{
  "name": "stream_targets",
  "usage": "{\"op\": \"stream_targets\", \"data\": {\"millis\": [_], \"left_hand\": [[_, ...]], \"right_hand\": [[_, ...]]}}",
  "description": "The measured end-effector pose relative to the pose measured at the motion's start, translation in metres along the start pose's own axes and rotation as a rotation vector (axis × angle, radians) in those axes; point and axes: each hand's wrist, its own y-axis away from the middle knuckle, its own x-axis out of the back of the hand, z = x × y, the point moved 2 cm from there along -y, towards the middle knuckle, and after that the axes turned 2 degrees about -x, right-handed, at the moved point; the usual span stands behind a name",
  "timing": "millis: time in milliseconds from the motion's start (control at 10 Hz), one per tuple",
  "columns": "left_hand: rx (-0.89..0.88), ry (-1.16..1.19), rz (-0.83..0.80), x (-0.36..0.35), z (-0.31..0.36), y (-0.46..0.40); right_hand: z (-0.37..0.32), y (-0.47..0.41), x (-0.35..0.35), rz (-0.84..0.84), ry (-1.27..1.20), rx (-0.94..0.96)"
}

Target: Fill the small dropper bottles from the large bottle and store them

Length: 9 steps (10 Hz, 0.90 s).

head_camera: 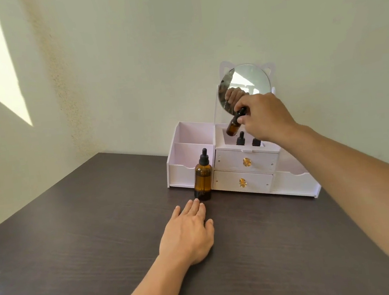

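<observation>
Small dropper bottles (234,125): 3 — 1 in right hand (264,117) grip, 2 in organizer (243,163). 1 large bottle (202,178). Left hand (188,233) flat, relaxed.

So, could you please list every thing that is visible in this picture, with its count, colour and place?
large amber glass dropper bottle: 1, amber with black cap, upright on the table before the organiser's left side.
small amber glass dropper bottle: 1, amber with black cap, tilted, held above the organiser's top compartment.
stored small dropper bottles: 2, black caps showing, in the top compartment.
white desk organiser: 1, white, two drawers with gold knobs, at the table's far edge.
round mirror: 1, white cat-ear frame, atop the organiser.
dark wooden table: 1, dark brown.
left hand: flat on the table.
right hand: pinches the small bottle's cap.
</observation>
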Motion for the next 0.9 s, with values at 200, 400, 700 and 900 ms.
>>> {"op": "stream_targets", "data": {"millis": [200, 400, 700, 900], "left_hand": [[-0.006, 0.005, 0.001, 0.001, -0.001, 0.001], [-0.007, 0.008, 0.009, 0.001, 0.0, 0.002], [-0.003, -0.004, 0.001, 0.002, 0.001, 0.0], [-0.003, 0.028, 0.019, 0.001, 0.0, 0.0]], "right_hand": [[0.004, -0.019, -0.036, -0.088, 0.233, -0.012], [0.014, -0.015, -0.062, -0.192, 0.294, -0.005], [0.019, -0.014, -0.072, -0.231, 0.231, -0.024], [0.018, -0.012, -0.07, -0.252, 0.176, -0.049]]}}
